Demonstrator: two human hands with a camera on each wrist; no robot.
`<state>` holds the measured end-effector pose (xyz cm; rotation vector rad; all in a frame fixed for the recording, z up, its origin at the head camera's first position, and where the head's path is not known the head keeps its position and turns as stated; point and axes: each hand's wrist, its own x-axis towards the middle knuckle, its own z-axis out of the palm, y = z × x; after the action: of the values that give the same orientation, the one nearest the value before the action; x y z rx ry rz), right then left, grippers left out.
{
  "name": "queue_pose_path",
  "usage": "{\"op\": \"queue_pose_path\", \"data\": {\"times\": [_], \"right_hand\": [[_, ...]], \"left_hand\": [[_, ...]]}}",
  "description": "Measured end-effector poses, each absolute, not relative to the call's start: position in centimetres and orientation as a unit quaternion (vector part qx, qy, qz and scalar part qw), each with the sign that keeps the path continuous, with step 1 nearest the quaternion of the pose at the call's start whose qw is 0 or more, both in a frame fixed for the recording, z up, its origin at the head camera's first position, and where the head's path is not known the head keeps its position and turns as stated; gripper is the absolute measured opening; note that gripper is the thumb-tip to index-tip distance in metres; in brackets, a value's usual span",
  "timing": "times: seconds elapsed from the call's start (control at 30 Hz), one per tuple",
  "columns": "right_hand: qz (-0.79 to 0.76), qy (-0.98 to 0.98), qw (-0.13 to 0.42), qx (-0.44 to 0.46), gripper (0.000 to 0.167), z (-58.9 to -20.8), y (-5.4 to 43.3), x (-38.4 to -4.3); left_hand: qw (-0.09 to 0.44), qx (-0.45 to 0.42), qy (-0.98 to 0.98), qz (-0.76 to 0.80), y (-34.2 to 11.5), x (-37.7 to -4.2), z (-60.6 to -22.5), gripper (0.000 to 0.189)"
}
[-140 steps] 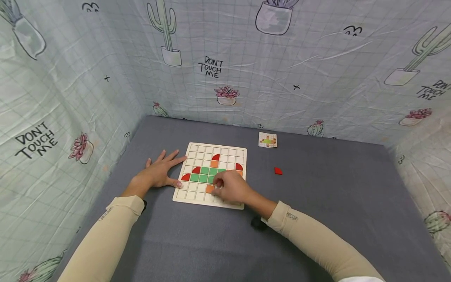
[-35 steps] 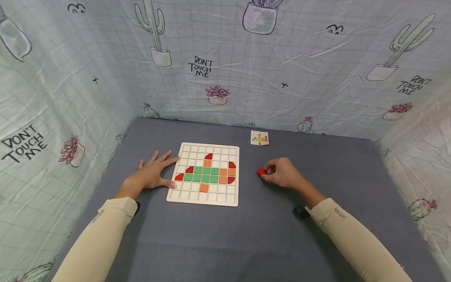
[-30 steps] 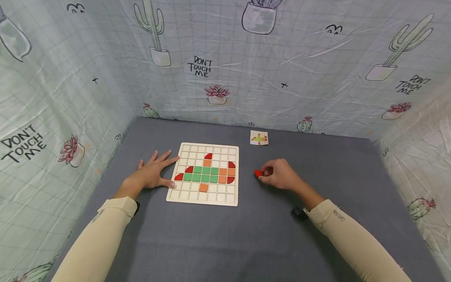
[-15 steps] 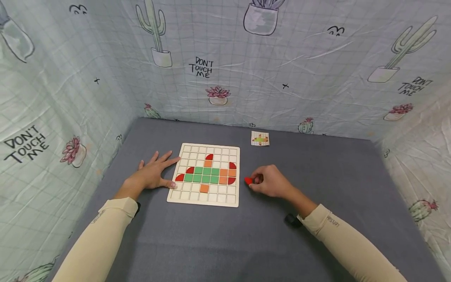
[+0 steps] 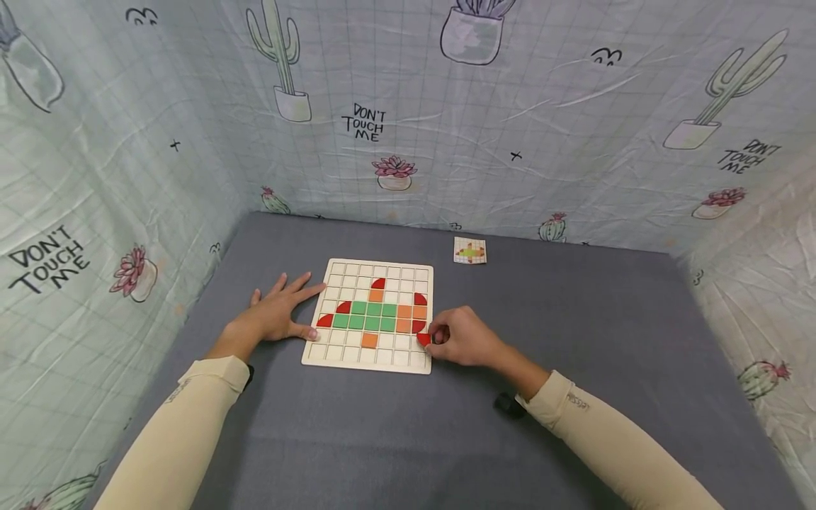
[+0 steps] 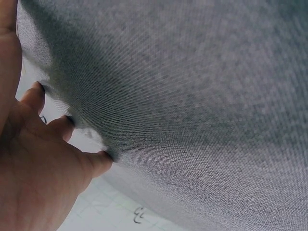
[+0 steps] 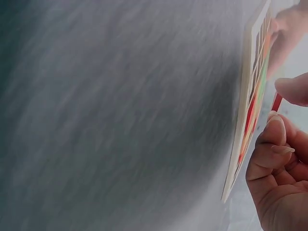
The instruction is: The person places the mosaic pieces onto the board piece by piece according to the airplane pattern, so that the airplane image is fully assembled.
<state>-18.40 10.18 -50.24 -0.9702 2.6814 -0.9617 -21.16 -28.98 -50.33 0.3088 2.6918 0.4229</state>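
Observation:
A square cream grid board lies on the grey cloth, holding green squares, orange squares and red quarter-circle tiles. My right hand pinches another red quarter-circle tile between thumb and forefinger, over the board's right edge, just below the red tile at the end of the row. In the right wrist view this red tile shows edge-on, raised over the board. My left hand lies spread at the board's left edge, thumb and a fingertip on its rim.
A small pattern card with a similar coloured figure lies behind the board to the right. Patterned cloth hangs as walls behind and at both sides of the grey tabletop.
My right hand left the board, picked up the loose red tile from the cloth at right, and carried it leftward to the board's right edge. The left hand stays on the rim.

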Motion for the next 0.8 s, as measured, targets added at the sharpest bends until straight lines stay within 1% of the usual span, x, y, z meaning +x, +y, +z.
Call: {"op": "queue_pose_path", "data": {"times": [0.33, 0.63, 0.8], "right_hand": [[-0.314, 0.878, 0.096, -0.347, 0.008, -50.1, 6.0, -17.7], [-0.312, 0.867, 0.098, -0.377, 0.006, -50.4, 2.5, -16.8], [-0.323, 0.867, 0.113, -0.362, 0.006, -50.6, 1.1, -16.3]], "left_hand": [[0.193, 0.11, 0.964, 0.149, -29.1, -21.2, -50.5, 0.114], [0.193, 0.11, 0.964, 0.149, -29.2, -21.1, -50.4, 0.113], [0.194, 0.111, 0.964, 0.146, -29.0, -21.1, -50.3, 0.113]]}}
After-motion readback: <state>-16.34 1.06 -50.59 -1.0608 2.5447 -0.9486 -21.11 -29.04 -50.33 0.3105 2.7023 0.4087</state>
